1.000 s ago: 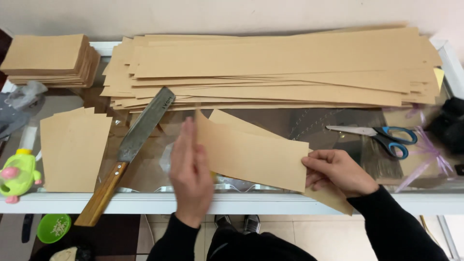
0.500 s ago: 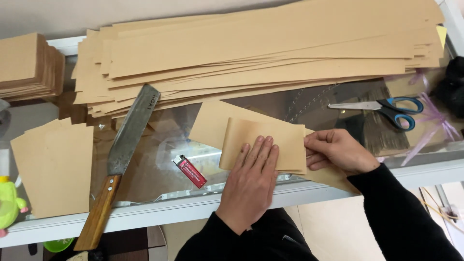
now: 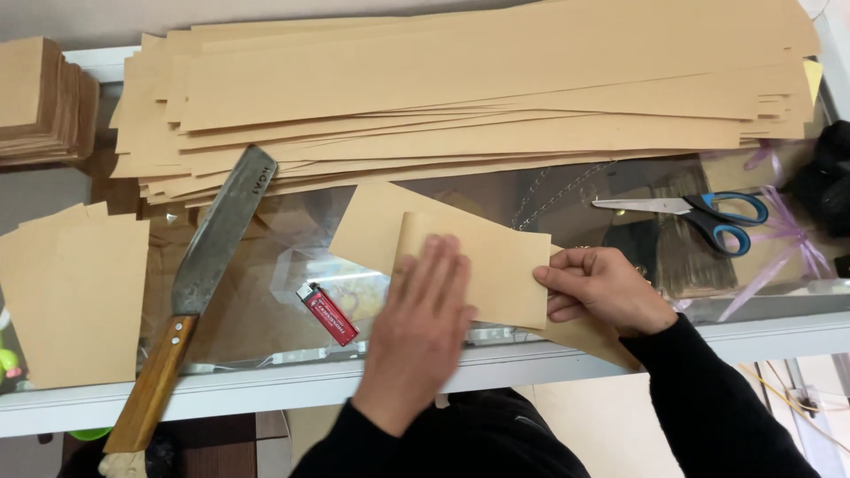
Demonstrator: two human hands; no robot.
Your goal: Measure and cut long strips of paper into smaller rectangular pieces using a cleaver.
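Note:
A folded sheet of brown kraft paper (image 3: 496, 257) lies on the glass tabletop (image 3: 266, 292) near its front edge. My left hand (image 3: 421, 327) lies flat on the folded flap, fingers spread and slightly blurred. My right hand (image 3: 602, 288) pinches the right edge of the same sheet between thumb and fingers. Both arms wear black sleeves.
A big pile of long brown paper strips (image 3: 469, 88) fills the back. A large knife with a wooden handle (image 3: 199, 283) and a red lighter (image 3: 328, 314) lie to the left, blue-handled scissors (image 3: 699, 212) to the right. Cut brown sheets (image 3: 75, 296) and a stack (image 3: 40, 97) sit far left.
The sheet went from held open and raised to folded over on the glass. My left hand came down flat onto the fold and slid along it; my right hand kept the right edge.

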